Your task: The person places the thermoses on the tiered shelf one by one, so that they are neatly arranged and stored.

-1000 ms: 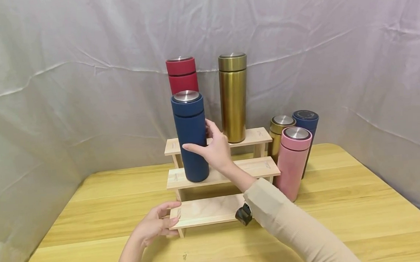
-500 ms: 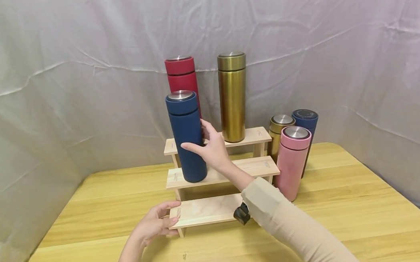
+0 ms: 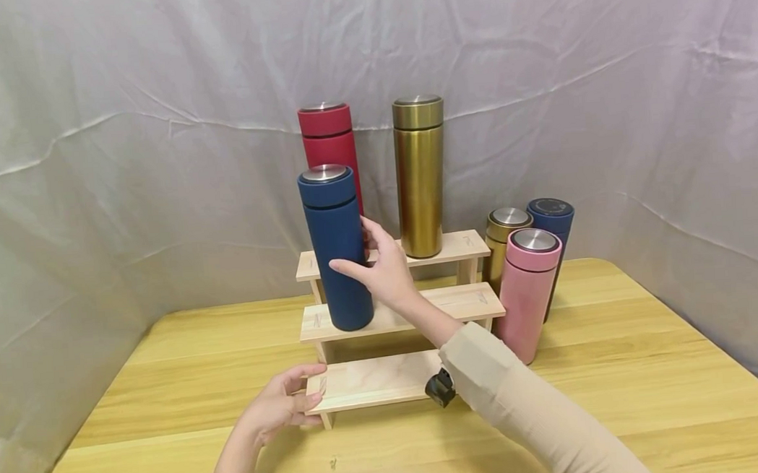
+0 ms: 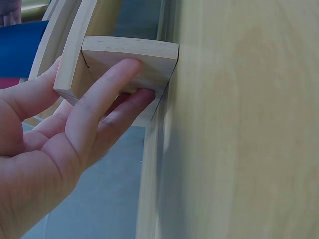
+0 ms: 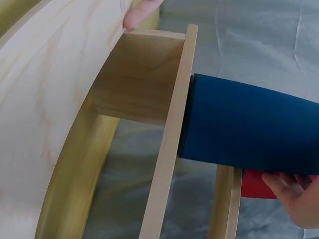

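Note:
A blue thermos flask [image 3: 336, 261] with a silver-topped lid stands near the left end of the middle tier of a wooden three-step display stand [image 3: 381, 379]. My right hand [image 3: 384, 269] holds its right side, the thumb across the front and the fingers reaching behind. In the right wrist view the base of the blue flask meets the edge of the tier. My left hand [image 3: 281, 401] grips the left end of the lowest tier. The left wrist view shows two fingers of the left hand [image 4: 75, 119] against the stand's side support, with the thumb at the board.
On the top tier stand a red flask [image 3: 327, 135], partly hidden behind the blue one, and a tall gold flask [image 3: 421, 183]. Right of the stand, a pink flask [image 3: 531, 296], a shorter-looking gold flask [image 3: 499, 240] and a dark blue flask [image 3: 555, 218] cluster on the wooden table [image 3: 654, 364].
The blue flask has shifted a little to the left along the middle tier with my right hand on it. My left hand has stayed on the stand.

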Demonstrator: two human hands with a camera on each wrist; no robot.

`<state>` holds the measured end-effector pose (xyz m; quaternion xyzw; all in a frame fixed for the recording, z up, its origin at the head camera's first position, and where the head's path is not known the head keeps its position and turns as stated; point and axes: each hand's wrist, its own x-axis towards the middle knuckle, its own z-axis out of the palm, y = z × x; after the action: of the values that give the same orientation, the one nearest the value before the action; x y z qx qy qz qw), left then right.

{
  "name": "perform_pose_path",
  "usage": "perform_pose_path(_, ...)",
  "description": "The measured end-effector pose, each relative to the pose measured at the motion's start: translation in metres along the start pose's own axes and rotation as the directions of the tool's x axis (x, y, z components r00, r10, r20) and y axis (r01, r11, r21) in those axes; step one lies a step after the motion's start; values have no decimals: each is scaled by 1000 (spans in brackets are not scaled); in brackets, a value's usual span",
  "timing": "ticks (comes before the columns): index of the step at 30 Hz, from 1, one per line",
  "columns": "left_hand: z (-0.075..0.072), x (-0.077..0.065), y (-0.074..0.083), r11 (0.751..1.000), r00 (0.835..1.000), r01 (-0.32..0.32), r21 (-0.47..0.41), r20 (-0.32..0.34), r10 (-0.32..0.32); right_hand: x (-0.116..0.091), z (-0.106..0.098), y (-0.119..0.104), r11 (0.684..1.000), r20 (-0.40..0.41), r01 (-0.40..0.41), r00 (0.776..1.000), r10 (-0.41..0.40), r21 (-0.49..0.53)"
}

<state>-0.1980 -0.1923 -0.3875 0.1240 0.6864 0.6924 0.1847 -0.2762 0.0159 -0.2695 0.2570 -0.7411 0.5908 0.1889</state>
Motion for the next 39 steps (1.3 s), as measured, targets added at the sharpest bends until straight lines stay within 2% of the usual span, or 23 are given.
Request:
perform_pose_path(4,0,0,1,1000,1000,-1,-2,3,1,-2,-5,0,999,6,-45,999,45,-6)
perform_pose_path(10,0,0,0,1000,1000,6,-7,1,-6,-8,-13,0,998,20,-53,998,53,32)
perform_pose_path(17,0,1,-2,1000,1000,1,-5,-2,-1,-17,-25,0,996,-31,-2,1000,5,91)
perform_pose_path(19,0,0,-2,1000,1000,0,-7,0,0,-21,-29,-8,993,-50,1,999,5,122)
perform_pose_path(27,0,1,-2,1000,1000,-5,9,0,5,-31,-41,0,979,-136,119,986,-96,168)
perform_pose_path(39,0,0,-4,1000,1000,-14,12,2,14,-55,-65,-1,978,-153,117,984,-90,175)
